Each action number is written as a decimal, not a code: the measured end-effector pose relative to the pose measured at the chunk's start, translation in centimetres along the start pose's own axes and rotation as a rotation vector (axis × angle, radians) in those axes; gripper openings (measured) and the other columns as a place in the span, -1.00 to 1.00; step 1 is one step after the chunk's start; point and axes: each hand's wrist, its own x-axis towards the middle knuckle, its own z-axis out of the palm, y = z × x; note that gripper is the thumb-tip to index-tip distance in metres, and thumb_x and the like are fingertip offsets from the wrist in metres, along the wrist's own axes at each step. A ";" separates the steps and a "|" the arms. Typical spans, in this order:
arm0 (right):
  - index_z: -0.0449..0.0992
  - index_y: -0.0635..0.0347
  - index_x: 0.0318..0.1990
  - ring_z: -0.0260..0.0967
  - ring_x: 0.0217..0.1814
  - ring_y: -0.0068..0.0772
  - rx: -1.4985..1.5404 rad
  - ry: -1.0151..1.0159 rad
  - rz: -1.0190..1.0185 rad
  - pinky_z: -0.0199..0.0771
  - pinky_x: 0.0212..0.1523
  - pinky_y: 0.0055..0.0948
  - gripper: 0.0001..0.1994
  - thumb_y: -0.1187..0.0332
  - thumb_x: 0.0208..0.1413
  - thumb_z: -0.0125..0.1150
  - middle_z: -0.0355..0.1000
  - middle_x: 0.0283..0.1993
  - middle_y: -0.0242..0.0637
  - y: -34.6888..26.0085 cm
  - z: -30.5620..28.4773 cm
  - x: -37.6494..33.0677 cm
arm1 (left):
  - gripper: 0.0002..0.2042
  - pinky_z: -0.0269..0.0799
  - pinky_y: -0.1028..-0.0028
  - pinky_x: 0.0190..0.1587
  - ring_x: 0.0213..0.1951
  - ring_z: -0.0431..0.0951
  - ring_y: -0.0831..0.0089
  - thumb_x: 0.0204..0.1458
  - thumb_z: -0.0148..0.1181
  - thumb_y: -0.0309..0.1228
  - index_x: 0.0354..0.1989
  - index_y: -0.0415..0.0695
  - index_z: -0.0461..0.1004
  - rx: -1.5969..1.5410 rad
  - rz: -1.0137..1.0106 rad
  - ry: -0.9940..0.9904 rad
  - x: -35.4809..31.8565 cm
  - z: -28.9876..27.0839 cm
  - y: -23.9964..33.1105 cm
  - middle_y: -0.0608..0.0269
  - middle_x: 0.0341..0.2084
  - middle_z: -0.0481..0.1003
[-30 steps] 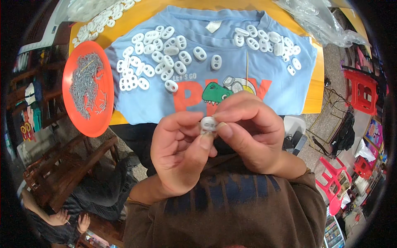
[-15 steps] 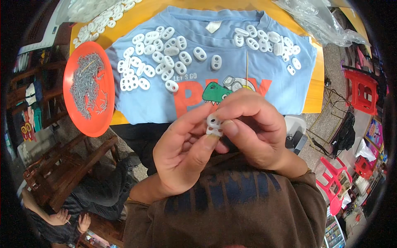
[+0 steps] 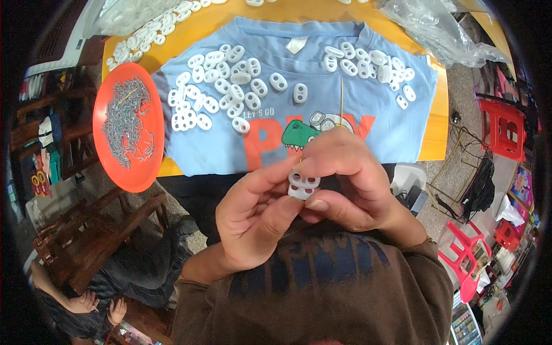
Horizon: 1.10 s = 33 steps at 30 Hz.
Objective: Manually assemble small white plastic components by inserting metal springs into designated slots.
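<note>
Below the blue shirt (image 3: 299,92), both hands pinch one white two-hole toggle (image 3: 303,185): left hand (image 3: 256,221) grips from beneath, right hand (image 3: 345,181) from above, its long axis running roughly upright between the fingertips.

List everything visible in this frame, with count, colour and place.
T-shirt: one, light blue with dinosaur print, spread on the table.
Table: one, yellow-orange, under the shirt.
Two-hole pieces: many, white, scattered on shirt and table.
Plate: one, orange-red, left, holding small grey metal pins.
Plastic bag: one, clear, top right.
Thin stick: one, above the right hand.
Held piece: one, white, between both hands.
Left hand, right hand: pinching it.
</note>
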 end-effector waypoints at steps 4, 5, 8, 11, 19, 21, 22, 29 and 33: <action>0.31 0.24 -0.12 0.28 -0.28 -0.18 -0.010 -0.017 -0.036 0.28 -0.25 -0.33 -0.70 0.43 -0.04 0.15 0.33 -0.28 -0.18 0.3 0.1 0.0 | -0.64 0.41 0.55 -0.21 -0.25 0.45 0.50 0.06 -0.05 -0.59 0.06 -0.31 0.13 0.006 0.005 0.027 -0.2 0.0 -0.4 0.07 -0.18 0.38; 0.31 0.24 -0.12 0.28 -0.28 -0.18 -0.009 -0.018 -0.037 0.28 -0.25 -0.33 -0.70 0.43 -0.04 0.15 0.33 -0.28 -0.18 0.4 0.2 -0.1 | -0.64 0.41 0.56 -0.22 -0.27 0.45 0.51 0.05 -0.04 -0.59 0.05 -0.31 0.14 -0.011 0.035 0.024 -0.2 0.0 -0.5 0.08 -0.20 0.39; 0.29 0.24 -0.11 0.26 -0.26 -0.16 -0.032 -0.021 -0.045 0.27 -0.24 -0.31 -0.69 0.40 -0.03 0.13 0.31 -0.27 -0.18 0.4 0.3 -0.2 | -0.65 0.42 0.56 -0.23 -0.29 0.45 0.51 0.04 -0.03 -0.58 0.03 -0.29 0.14 -0.017 0.022 0.023 -0.2 0.0 -0.4 0.09 -0.23 0.39; 0.28 0.23 -0.11 0.24 -0.25 -0.16 -0.053 -0.005 -0.044 0.26 -0.23 -0.31 -0.70 0.36 0.00 0.11 0.29 -0.27 -0.18 0.6 0.8 -0.4 | -0.65 0.42 0.55 -0.24 -0.30 0.45 0.51 0.05 -0.03 -0.58 0.03 -0.29 0.14 0.005 0.009 0.041 -0.3 0.0 -0.4 0.09 -0.24 0.39; 0.24 0.23 -0.11 0.22 -0.29 -0.18 -0.018 0.083 -0.098 0.23 -0.26 -0.26 -0.74 0.31 0.09 -0.05 0.28 -0.27 -0.20 1.7 2.0 -0.7 | -0.69 0.45 0.58 -0.33 -0.29 0.45 0.51 0.03 -0.02 -0.61 -0.02 -0.26 0.18 0.000 0.023 0.001 -0.2 -0.6 -0.9 0.07 -0.24 0.39; 0.24 0.23 -0.11 0.22 -0.30 -0.19 -0.018 0.084 -0.099 0.23 -0.26 -0.26 -0.74 0.31 0.09 -0.05 0.28 -0.28 -0.20 1.8 2.1 -0.8 | -0.69 0.45 0.58 -0.34 -0.29 0.45 0.50 0.03 -0.02 -0.61 -0.02 -0.24 0.18 0.013 0.024 0.016 -0.3 -0.6 -0.9 0.07 -0.23 0.39; 0.24 0.23 -0.11 0.22 -0.31 -0.19 -0.019 0.086 -0.099 0.23 -0.26 -0.27 -0.74 0.31 0.09 -0.05 0.28 -0.28 -0.21 1.8 2.1 -0.7 | -0.69 0.45 0.58 -0.34 -0.29 0.45 0.51 0.03 -0.02 -0.61 -0.02 -0.23 0.17 0.027 0.021 0.020 -0.4 -0.6 -0.9 0.08 -0.23 0.39; 0.22 0.24 -0.10 0.15 -0.36 -0.40 0.012 0.062 -0.119 0.19 -0.34 -0.42 -0.72 0.25 0.14 -0.12 0.20 -0.32 -0.17 1.8 2.2 -0.6 | -0.68 0.44 0.60 -0.36 -0.31 0.43 0.53 0.03 -0.01 -0.60 -0.02 -0.22 0.16 0.014 0.058 0.024 -0.8 -0.5 -1.3 0.10 -0.25 0.37; 0.24 0.23 -0.11 0.14 -0.39 -0.42 0.077 0.098 -0.117 0.19 -0.35 -0.42 -0.73 0.25 0.14 -0.12 0.20 -0.33 -0.17 2.0 2.7 -0.6 | -0.69 0.44 0.61 -0.38 -0.31 0.43 0.53 0.03 0.00 -0.60 -0.04 -0.23 0.16 0.052 0.085 0.000 -0.7 -0.5 -1.3 0.11 -0.25 0.34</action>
